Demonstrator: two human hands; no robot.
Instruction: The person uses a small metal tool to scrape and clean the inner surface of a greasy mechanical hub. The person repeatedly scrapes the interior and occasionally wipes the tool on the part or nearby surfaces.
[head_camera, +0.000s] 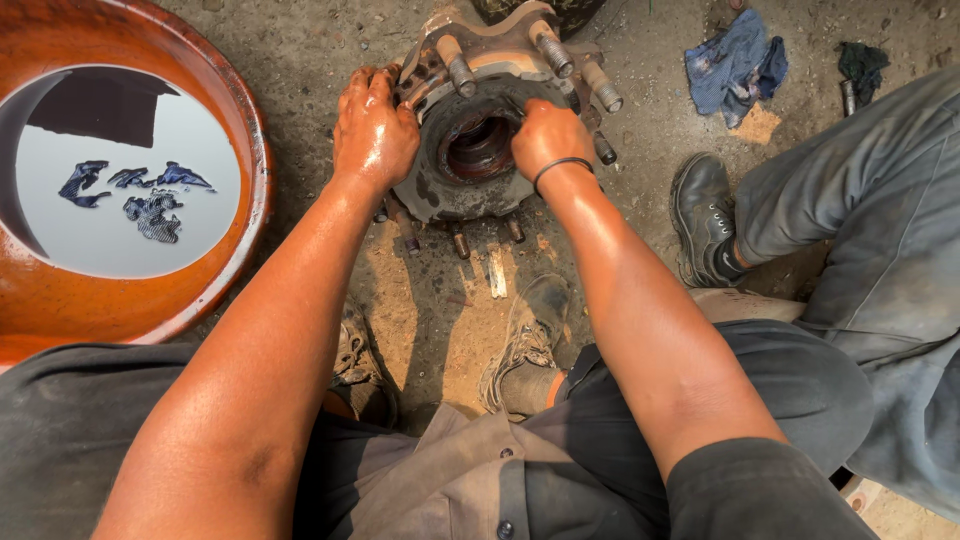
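Basin: a wide orange basin (235, 95) stands on the ground at the left, holding pale liquid with dark scraps floating in it; it is well apart from the hub.
Rags: a blue rag (735, 62) and a smaller dark rag (862, 62) lie on the dirt at the upper right.
Other person: a bent leg in grey trousers (870, 190) and a black boot (703, 215) come in from the right, near the hub but not touching it.
Ground: bare dirt ground (300, 50), with a few small metal strips (495, 268) lying just below the hub.
Own feet: a worn shoe (525, 340) sits below the hub between the forearms; a second shoe shows partly beside the left forearm.
Wheel hub: the greasy wheel hub (470, 190) lies on the ground at top centre, its open bore facing up, threaded studs (460, 72) sticking out around the flange.
Arms: both forearms reach forward and away from the body, nearly straight, converging on the hub from either side.
Left hand: the left hand (373, 128) lies palm down on the hub's left edge, fingers curled over the flange and gripping it; the skin is wet and shiny.
Right hand: the right hand (548, 135), a dark band at the wrist, is bent down at the bore's right rim with the fingers tucked into the opening; whether they pinch anything inside I cannot tell, as the back of the hand hides them.
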